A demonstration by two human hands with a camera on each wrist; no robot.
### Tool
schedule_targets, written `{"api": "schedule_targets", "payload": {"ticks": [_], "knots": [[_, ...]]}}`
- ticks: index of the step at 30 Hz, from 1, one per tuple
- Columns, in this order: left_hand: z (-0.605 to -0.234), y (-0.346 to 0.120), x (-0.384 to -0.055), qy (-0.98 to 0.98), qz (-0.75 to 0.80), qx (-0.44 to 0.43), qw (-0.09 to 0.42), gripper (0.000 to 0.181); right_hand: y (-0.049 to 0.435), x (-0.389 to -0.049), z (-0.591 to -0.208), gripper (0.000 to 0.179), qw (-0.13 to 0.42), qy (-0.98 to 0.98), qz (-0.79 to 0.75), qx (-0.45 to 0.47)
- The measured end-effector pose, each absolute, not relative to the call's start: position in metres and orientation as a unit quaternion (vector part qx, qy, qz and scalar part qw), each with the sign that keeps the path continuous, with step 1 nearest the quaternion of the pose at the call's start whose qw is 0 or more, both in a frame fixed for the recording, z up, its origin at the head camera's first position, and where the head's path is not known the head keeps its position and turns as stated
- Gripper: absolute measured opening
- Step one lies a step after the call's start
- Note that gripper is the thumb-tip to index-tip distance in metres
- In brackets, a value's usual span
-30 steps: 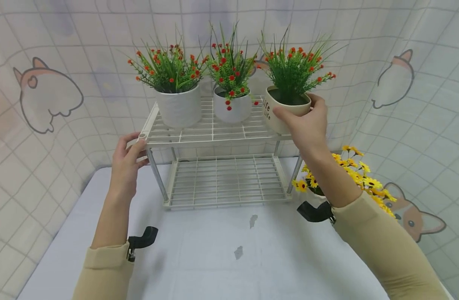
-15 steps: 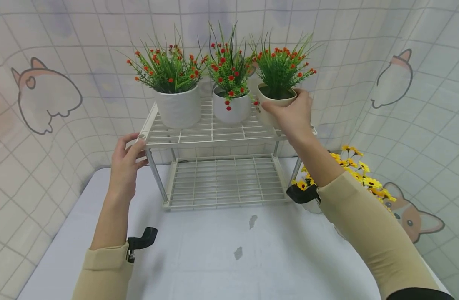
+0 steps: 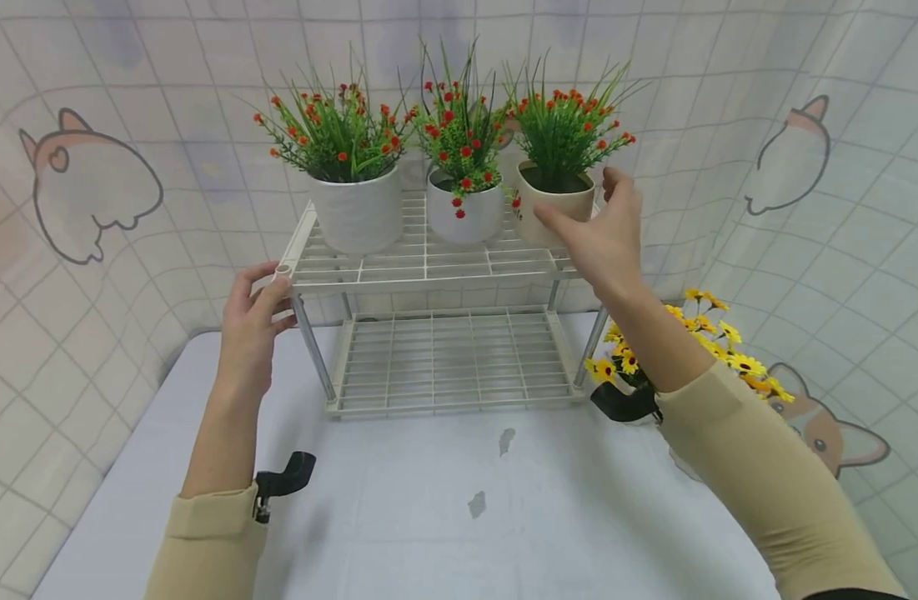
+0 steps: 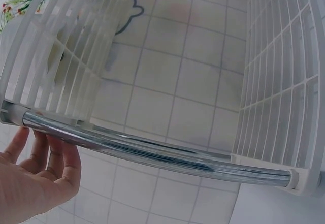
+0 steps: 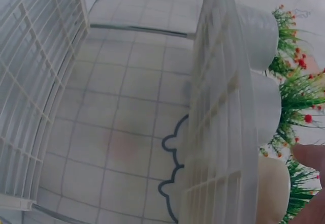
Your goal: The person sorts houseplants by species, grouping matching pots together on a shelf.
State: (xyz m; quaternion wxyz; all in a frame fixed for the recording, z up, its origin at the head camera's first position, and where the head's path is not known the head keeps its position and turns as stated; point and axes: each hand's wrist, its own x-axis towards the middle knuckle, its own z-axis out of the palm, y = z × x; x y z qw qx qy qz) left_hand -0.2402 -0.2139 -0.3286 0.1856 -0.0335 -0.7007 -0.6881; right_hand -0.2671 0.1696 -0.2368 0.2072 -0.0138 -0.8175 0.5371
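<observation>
My left hand (image 3: 252, 329) grips the near left corner of a white two-tier wire rack (image 3: 301, 242), thumb on top. In the left wrist view its fingertips meet the rack's metal post (image 4: 152, 155) just under the upper shelf. At the upper shelf's right end stands a cream pot (image 3: 552, 208) of red-flowered grass. My right hand (image 3: 609, 237) is spread beside this pot, thumb at its front, the other fingers off the right of its rim. A small white pot (image 3: 466, 218) and a larger white pot (image 3: 358, 217) of similar plants stand to its left.
A pot of yellow flowers (image 3: 745, 364) stands right of the rack, partly hidden by my right arm. The rack's lower shelf rests on a white-covered table (image 3: 413, 533). A tiled-pattern sheet with cartoon dogs hangs behind and at both sides.
My right hand slid the cream pot left toward the small white pot, then loosened and drew slightly away to the right. My left hand has stayed on the rack corner.
</observation>
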Motion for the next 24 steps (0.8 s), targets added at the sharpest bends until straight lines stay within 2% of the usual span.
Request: {"api": "schedule_targets", "payload": {"ticks": [11, 24], "knots": [[-0.327, -0.216, -0.241, -0.705, -0.684, -0.033, 0.185, 0.042, 0.208, -0.217, -0.261, 0.084, 0.26, -0.825, 0.502, 0.022], [-0.327, -0.215, -0.243, -0.706, -0.684, -0.021, 0.182, 0.041, 0.251, -0.16, -0.306, 0.075, 0.257, -0.819, 0.51, -0.056]]}}
